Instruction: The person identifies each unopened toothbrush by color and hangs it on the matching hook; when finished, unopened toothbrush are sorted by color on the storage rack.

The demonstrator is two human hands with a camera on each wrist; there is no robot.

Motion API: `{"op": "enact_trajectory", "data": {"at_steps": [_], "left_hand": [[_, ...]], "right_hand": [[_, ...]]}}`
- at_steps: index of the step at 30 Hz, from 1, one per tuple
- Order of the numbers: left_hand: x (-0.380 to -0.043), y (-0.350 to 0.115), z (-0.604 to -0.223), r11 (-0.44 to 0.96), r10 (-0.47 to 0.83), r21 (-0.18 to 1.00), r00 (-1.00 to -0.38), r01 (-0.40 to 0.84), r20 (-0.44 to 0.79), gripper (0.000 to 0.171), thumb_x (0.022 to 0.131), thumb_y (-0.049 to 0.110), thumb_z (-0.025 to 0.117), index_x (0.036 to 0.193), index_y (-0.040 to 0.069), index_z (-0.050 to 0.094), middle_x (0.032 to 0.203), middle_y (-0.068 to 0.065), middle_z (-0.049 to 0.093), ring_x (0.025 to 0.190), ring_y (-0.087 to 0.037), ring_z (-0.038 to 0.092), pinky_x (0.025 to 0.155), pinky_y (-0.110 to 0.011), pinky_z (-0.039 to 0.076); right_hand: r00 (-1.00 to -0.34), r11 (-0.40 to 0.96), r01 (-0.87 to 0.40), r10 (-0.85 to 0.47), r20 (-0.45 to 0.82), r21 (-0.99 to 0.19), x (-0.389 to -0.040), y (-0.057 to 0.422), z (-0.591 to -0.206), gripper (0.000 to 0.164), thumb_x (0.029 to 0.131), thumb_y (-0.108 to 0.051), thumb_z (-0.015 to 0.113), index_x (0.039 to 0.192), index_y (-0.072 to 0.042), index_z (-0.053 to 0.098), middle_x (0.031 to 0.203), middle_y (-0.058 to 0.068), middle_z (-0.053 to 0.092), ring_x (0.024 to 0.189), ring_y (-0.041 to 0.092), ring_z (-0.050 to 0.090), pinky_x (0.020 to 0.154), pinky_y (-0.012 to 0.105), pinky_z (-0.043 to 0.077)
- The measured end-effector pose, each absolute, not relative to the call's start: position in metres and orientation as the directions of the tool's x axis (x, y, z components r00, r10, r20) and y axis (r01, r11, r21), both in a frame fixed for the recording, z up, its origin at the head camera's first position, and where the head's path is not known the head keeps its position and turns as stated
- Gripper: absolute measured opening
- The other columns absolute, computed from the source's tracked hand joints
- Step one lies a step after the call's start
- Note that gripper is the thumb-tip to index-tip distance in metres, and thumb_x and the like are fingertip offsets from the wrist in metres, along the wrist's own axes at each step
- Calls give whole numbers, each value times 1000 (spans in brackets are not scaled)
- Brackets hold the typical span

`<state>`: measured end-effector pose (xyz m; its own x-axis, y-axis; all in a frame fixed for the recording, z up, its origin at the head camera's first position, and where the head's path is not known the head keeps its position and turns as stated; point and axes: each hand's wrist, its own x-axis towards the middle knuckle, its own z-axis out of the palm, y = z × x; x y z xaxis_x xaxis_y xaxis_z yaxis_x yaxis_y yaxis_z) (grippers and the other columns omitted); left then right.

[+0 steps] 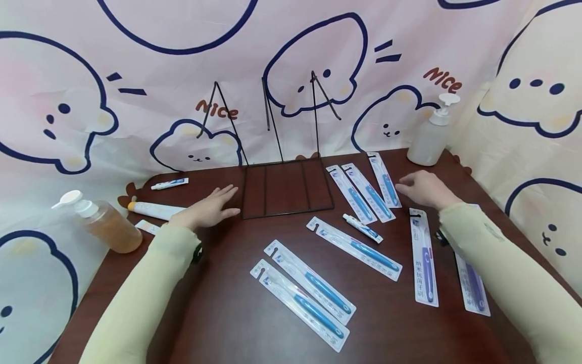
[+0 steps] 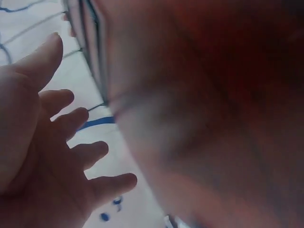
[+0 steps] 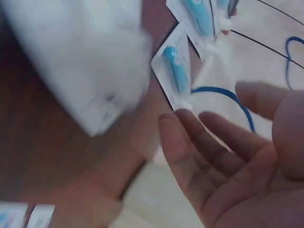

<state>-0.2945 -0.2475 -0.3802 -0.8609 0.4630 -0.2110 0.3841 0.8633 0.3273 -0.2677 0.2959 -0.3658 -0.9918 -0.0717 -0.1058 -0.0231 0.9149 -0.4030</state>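
My left hand (image 1: 209, 207) is held over the table with fingers spread, just left of a black wire rack (image 1: 288, 213). Nothing is in its palm in the left wrist view. On the right, my right hand (image 1: 427, 188) hovers with loosely bent fingers beside a packaged blue toothbrush (image 1: 385, 179); its palm (image 3: 247, 190) holds nothing. Two more blue toothbrush packs lie left of that one. Nearer to me are a purple toothbrush pack (image 1: 425, 258) and another purple pack (image 1: 475, 288), partly hidden by my right forearm.
Several blue toothbrush packs (image 1: 300, 306) lie mid-table near a small toothpaste tube (image 1: 362, 228). A white pump bottle (image 1: 428, 141) stands back right, an amber pump bottle (image 1: 113, 227) at left. By my left hand lie a larger tube (image 1: 154, 210) and a small tube (image 1: 170, 184).
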Motion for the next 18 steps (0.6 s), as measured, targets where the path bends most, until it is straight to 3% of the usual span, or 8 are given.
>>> {"op": "enact_trajectory", "data": {"at_steps": [5,9,18], "left_hand": [[-319,-248,-394,861,467,349,-845,369,-260,78,91,48,49,148,8,14,151,-18,7,134,-46,4,103,-58,13],[-323,-247,-399,876,452,328,-839,353,-304,79,91,49,49,148,8,12,151,-19,5,132,-49,3,100,-62,13],[-324,-234,-395,921,389,190,-817,339,-426,71,95,53,33,149,23,-3,153,-13,-7,133,-46,-6,96,-69,8]], "right_hand": [[-985,920,76,9,-172,-385,-304,279,-374,44,93,-32,52,111,7,61,98,21,62,84,31,58,69,44,48],[-973,934,123,47,-226,-336,-323,268,-380,38,91,-30,54,92,6,63,73,15,60,63,25,56,53,33,45],[-974,952,151,97,-203,-267,-337,260,-385,49,82,-30,67,104,12,55,90,23,58,76,32,55,69,45,46]]}}
